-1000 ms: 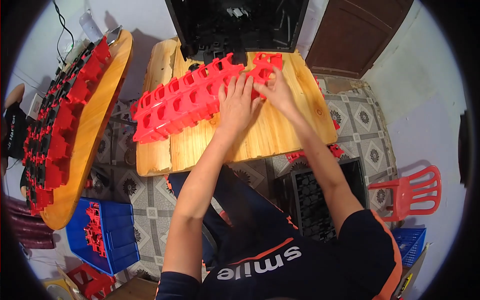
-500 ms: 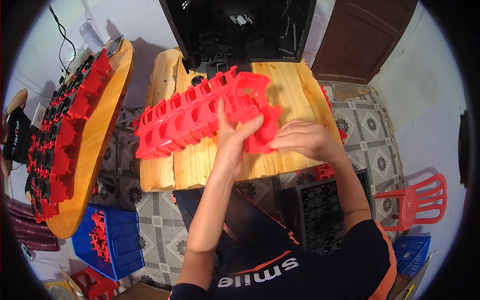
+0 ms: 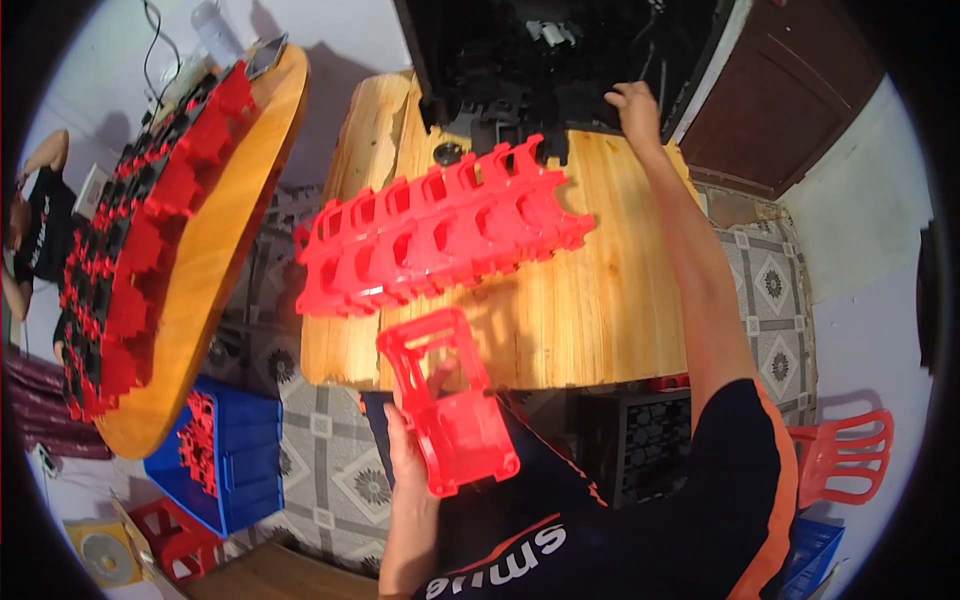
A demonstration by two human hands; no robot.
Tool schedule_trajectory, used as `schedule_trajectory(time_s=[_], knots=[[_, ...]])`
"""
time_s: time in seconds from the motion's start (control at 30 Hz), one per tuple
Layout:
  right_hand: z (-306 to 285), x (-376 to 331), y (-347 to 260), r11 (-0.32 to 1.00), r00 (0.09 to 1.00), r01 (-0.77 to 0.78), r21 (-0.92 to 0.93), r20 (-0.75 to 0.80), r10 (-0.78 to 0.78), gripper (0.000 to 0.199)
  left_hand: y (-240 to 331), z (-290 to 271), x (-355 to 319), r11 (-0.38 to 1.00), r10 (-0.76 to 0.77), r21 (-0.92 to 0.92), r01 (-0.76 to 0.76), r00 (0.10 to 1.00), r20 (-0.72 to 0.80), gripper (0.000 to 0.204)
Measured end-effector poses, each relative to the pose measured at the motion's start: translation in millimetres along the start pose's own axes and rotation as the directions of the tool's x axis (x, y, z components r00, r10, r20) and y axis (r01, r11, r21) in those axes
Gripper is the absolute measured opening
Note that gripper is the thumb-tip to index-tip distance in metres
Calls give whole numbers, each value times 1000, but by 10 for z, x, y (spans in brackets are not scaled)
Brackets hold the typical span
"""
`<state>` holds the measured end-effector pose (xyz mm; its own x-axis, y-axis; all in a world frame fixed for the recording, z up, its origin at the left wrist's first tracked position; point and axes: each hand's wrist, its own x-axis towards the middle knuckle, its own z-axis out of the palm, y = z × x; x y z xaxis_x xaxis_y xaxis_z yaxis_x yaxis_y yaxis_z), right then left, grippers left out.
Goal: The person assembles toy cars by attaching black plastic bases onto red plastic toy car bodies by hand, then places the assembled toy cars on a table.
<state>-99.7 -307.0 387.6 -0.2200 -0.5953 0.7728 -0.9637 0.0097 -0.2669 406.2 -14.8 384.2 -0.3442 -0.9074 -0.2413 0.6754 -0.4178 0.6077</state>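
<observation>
My left hand (image 3: 412,445) holds a single red plastic frame piece (image 3: 448,400) near my lap, just below the near edge of the wooden table (image 3: 600,300). A long row of joined red frame pieces (image 3: 440,232) lies across the table. My right hand (image 3: 634,106) is stretched far forward to the rim of a black crate (image 3: 560,50) holding black plastic parts at the table's far end; whether it grips anything there cannot be told.
A round wooden table (image 3: 220,250) at left carries a long stack of red and black pieces (image 3: 130,240). A person in black sits at far left (image 3: 30,230). A blue crate (image 3: 225,455) and a black crate (image 3: 645,445) stand on the floor, with a red chair (image 3: 845,455) at right.
The red piece came off the end of the row and my left hand brought it down toward my lap. My right hand left the row and reached forward to the black crate.
</observation>
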Motion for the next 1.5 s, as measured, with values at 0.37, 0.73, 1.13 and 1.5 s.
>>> schedule_trajectory(time_s=[0.37,0.73,1.13,1.5], knots=[[-2496,-1750,-3062,775,881,212,596,227,-415,42,202,152,34,969,229,93,-230,973,23,65],[-2655,-2102,-3792,703,755,453,549,183,-630,40,317,8,-504,948,314,51,-315,949,21,83],[-2386,-2020,-3809,609,794,385,693,87,-601,49,492,92,-572,930,326,138,-340,939,112,97],[-2131,-2253,-4164,218,826,-348,912,408,-389,38,328,44,-666,375,769,698,-610,625,134,51]])
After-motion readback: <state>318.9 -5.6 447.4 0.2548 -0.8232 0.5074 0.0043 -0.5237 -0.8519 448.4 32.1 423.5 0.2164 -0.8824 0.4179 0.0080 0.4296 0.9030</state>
